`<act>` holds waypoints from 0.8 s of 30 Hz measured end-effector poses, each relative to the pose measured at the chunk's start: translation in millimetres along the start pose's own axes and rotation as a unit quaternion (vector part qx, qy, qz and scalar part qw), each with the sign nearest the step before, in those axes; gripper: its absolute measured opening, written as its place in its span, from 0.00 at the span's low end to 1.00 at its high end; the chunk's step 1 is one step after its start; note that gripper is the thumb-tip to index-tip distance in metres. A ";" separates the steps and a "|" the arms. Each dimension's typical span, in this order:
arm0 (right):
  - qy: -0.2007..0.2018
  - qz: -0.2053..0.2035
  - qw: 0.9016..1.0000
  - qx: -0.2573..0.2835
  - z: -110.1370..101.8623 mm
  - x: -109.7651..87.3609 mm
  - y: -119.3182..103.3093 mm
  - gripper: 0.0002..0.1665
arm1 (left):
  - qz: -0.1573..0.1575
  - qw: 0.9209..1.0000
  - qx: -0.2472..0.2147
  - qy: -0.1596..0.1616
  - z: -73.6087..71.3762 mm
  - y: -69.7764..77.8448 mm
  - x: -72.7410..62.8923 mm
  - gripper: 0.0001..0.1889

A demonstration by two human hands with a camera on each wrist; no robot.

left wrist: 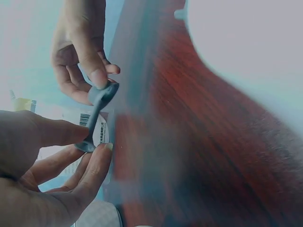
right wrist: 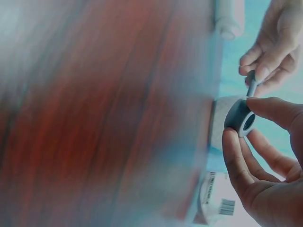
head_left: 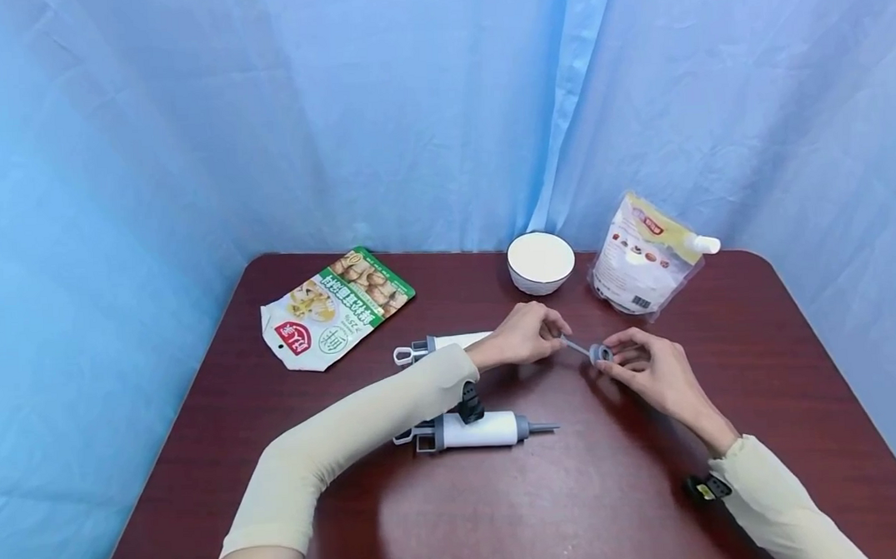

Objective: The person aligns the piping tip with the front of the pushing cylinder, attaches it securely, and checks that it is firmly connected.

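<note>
Between both hands is a grey nozzle (head_left: 600, 354), a thin tube with a wider round collar. My left hand (head_left: 527, 334) pinches the tube's narrow end between thumb and fingers. With fingertips and thumb, my right hand (head_left: 658, 374) holds the collar by its rim. In the right wrist view the collar (right wrist: 240, 118) shows an open round hole facing the right palm. Under the left forearm lies a white syringe-like press (head_left: 451, 341), partly covered by wrist and sleeve. A second such press (head_left: 479, 429) lies nearer, fitted with a grey nozzle pointing right.
A white bowl (head_left: 541, 263) stands at the table's back edge. Right of it stands a spouted pouch (head_left: 638, 259) with a white cap. A green and white packet (head_left: 337, 309) lies flat at the back left. Blue curtains (head_left: 411, 114) hang behind the table.
</note>
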State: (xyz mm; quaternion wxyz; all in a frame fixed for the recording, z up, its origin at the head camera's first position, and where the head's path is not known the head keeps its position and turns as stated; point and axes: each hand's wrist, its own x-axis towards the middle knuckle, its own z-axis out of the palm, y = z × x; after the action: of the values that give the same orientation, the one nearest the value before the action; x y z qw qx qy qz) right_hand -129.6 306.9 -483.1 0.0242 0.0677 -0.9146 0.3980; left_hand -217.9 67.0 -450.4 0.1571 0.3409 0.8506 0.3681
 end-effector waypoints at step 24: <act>0.029 -0.023 0.989 0.143 6.3 -11.4 -38.1 0.17 | -0.019 0.986 -0.152 0.066 -21.4 5.1 -44.6 0.10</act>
State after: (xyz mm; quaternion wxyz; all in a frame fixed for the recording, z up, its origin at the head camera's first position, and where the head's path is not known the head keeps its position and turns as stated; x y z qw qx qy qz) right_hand -112.8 277.7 -460.9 0.0501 0.0793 -0.8452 0.5261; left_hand -194.6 27.3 -431.3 0.1571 0.2717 0.7996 0.5119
